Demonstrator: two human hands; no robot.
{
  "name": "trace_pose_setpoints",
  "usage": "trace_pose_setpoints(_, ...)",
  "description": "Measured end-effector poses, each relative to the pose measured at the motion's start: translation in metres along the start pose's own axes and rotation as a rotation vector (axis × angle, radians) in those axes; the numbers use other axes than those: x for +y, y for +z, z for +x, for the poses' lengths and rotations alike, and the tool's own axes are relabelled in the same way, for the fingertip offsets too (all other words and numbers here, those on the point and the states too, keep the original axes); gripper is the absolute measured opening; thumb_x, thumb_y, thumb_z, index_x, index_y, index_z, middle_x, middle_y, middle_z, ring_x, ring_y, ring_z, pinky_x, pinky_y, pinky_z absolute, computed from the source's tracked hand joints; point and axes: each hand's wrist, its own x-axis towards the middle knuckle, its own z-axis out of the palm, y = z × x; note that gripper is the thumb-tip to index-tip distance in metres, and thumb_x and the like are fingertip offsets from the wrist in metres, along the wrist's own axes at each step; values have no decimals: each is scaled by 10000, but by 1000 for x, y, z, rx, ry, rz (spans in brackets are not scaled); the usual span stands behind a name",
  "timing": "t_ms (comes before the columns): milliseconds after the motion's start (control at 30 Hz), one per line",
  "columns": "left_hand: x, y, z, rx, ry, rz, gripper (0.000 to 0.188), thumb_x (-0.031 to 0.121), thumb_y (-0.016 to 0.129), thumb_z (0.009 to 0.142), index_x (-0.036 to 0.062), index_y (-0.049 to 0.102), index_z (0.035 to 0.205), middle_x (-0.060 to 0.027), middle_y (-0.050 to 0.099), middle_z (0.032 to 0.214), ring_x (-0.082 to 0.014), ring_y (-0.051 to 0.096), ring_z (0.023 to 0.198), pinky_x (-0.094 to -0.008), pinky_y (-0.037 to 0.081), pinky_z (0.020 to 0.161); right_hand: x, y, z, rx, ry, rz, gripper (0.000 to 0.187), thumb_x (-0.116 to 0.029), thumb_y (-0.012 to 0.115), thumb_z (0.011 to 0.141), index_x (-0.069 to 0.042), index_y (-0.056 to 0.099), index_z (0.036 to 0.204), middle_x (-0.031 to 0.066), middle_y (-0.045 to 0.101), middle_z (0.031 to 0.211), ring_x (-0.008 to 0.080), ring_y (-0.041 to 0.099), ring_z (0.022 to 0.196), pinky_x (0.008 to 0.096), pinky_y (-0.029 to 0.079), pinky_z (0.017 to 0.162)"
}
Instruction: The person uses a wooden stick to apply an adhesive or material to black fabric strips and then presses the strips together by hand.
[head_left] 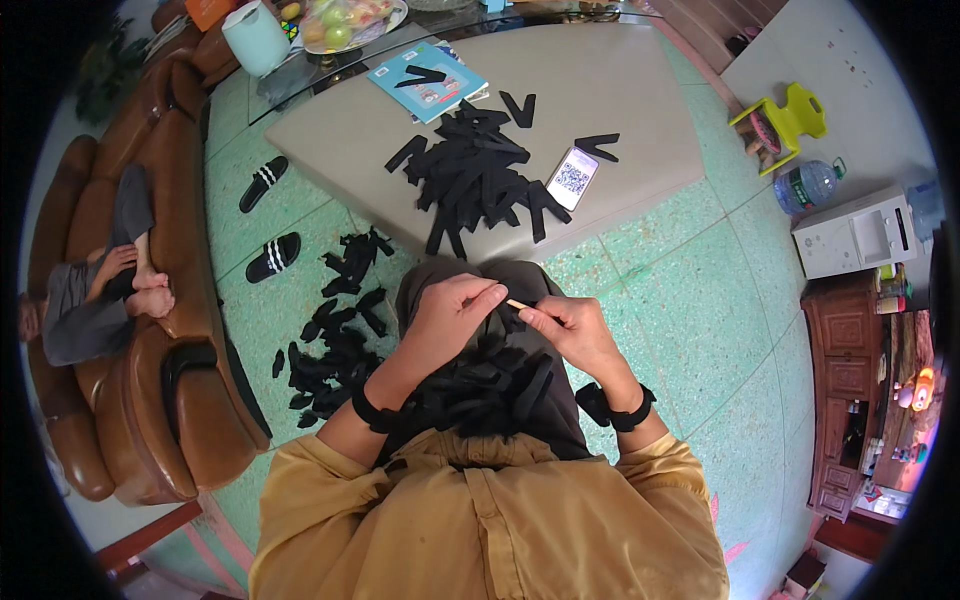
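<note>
Over my lap my two hands meet, fingers closed. My right hand (575, 330) pinches a short, thin, pale stick (517, 304) that points toward the left hand. My left hand (455, 312) is closed just beside the stick's tip, its thumb and fingers pressed together; anything in them is too small or hidden to make out. Across my thighs lies a heap of black fabric-like strips (490, 385). Ahead, on a beige padded bench, sits a larger pile of black strips (470, 170), several of them folded in a V.
A lit phone (572, 179) and a blue booklet (430, 80) lie on the bench (620, 90). More black pieces (335, 350) are scattered on the green floor at left, near two slippers (273, 257). Another person (100, 280) is on the brown sofa (160, 420). A green chair (790, 122) stands right.
</note>
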Motion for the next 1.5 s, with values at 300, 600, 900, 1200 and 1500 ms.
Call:
trace_pose_setpoints(300, -3, 18, 6, 197, -158, -368, 214, 155, 609, 844, -53, 642, 808, -24, 608, 617, -76, 542, 525, -216, 445, 508, -9, 47, -17, 235, -70, -123, 268, -180, 564, 875, 5, 501, 692, 206, 508, 565, 382, 523, 500, 415, 400, 448)
trace_pose_setpoints(600, 19, 8, 2, 18, 99, 29, 243, 77, 623, 773, -3, 605, 1001, -49, 603, 778, -81, 533, 675, -224, 426, 603, -10, 27, -7, 192, -179, -80, 268, -162, 566, 882, 14, 503, 690, 164, 494, 575, 293, 504, 472, 361, 385, 446)
trace_pose_setpoints(900, 5, 18, -5, 146, 257, 140, 157, 22, 619, 747, -11, 561, 889, -77, 507, 760, -168, 500, 624, -273, 397, 556, -17, 28, -10, 110, 76, 245, 257, -189, 569, 889, 19, 566, 739, 114, 482, 553, 190, 417, 454, 297, 362, 445)
trace_pose_setpoints(1200, -1, 5, -3, -28, -2, -493, 229, 104, 569, 864, -15, 601, 1057, -21, 608, 958, -89, 551, 763, -222, 462, 665, -14, 27, -4, 224, -75, -13, 234, -155, 586, 866, 14, 553, 707, 159, 500, 569, 299, 465, 464, 326, 382, 449)
trace_pose_setpoints(1500, 3, -5, 3, 193, 33, -11, 191, 160, 541, 898, -18, 609, 891, 15, 543, 670, -46, 450, 602, -196, 370, 551, -12, -13, -16, -75, 126, 141, 237, -155, 651, 821, -26, 544, 655, 10, 455, 522, 74, 383, 486, 256, 335, 445)
